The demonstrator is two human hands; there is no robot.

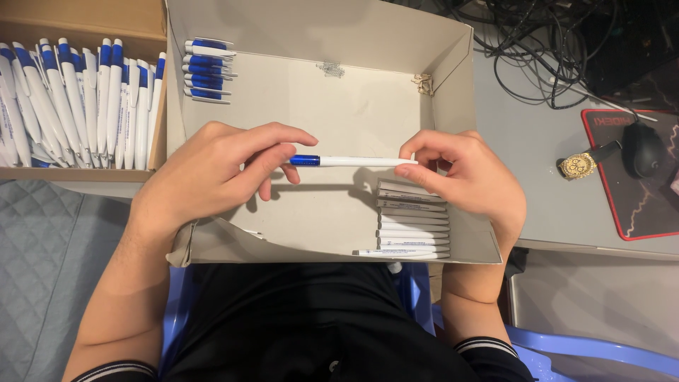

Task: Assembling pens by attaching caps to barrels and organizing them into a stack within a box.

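Both hands hold one white pen with a blue end (353,161) level over an open pale cardboard box (453,78). My left hand (212,173) pinches the blue end between thumb and fingers. My right hand (463,177) grips the white tip end. Below the right hand, a stack of slim white pen cases (414,230) lies in the box's near right corner. Several blue-and-white pens (206,69) lie in the box's far left corner.
A brown box (85,18) at the left holds many upright blue-and-white pens (78,99). On the grey desk at the right are tangled black cables (537,49), a gold watch (580,165) and a black mouse (642,148) on a red-edged pad (636,226).
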